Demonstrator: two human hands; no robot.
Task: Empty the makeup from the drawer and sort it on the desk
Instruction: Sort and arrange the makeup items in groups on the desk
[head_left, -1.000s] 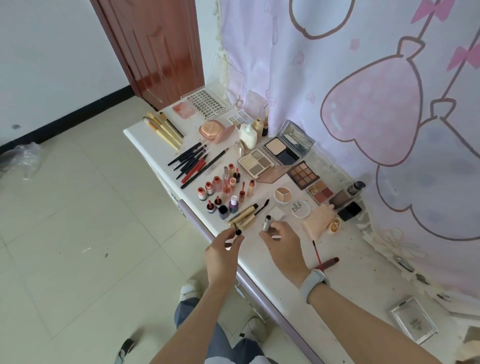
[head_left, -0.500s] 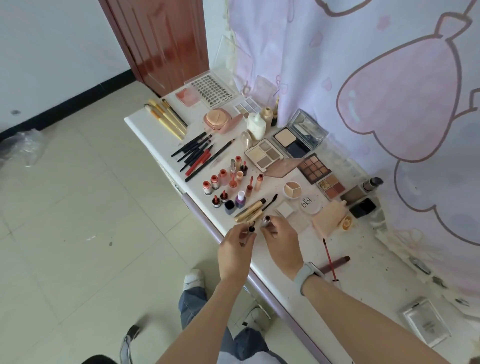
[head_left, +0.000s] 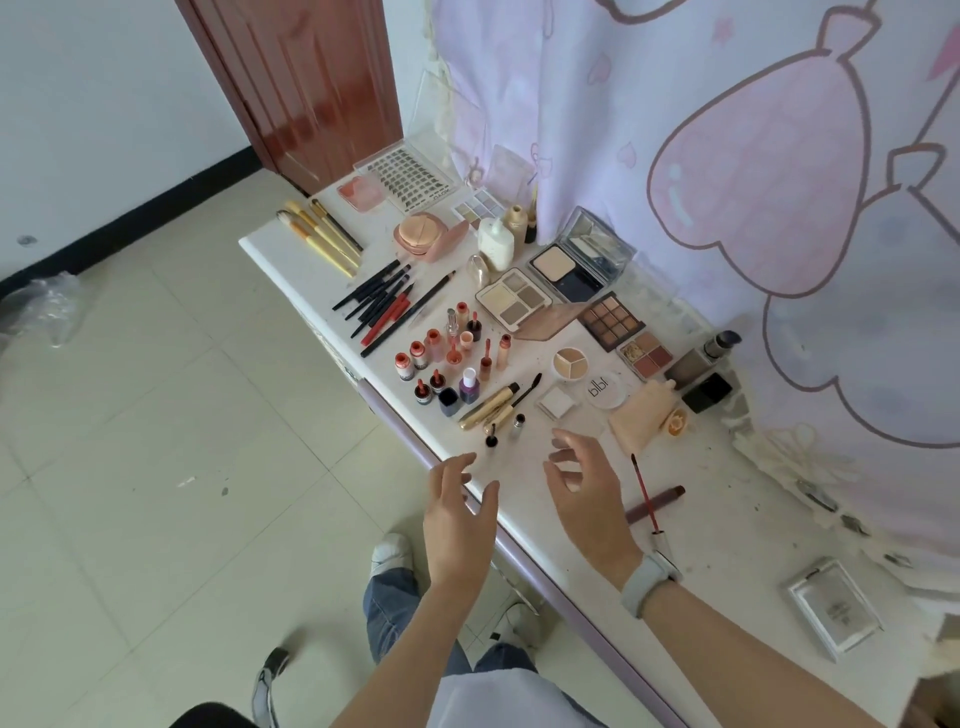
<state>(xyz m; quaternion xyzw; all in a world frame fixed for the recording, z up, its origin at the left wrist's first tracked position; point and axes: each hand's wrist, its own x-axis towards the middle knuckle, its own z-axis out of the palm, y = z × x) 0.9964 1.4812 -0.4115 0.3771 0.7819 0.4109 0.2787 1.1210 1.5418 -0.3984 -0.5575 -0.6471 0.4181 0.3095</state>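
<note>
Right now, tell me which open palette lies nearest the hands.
The small white single-pan square, beside the round blbl compact; the multi-shade palettes lie farther back.

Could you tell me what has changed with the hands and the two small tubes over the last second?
Both hands have let go and pulled back toward the desk edge. The left hand released the small black tube, the right hand the small silver tube; both tubes now stand by the gold mascara. Both hands are open and hold nothing. The sorted rows of makeup and the red lip wand stayed put.

Grey watch (head_left: 648, 582), blue jeans (head_left: 392, 605), white shoes (head_left: 390, 553).
</note>
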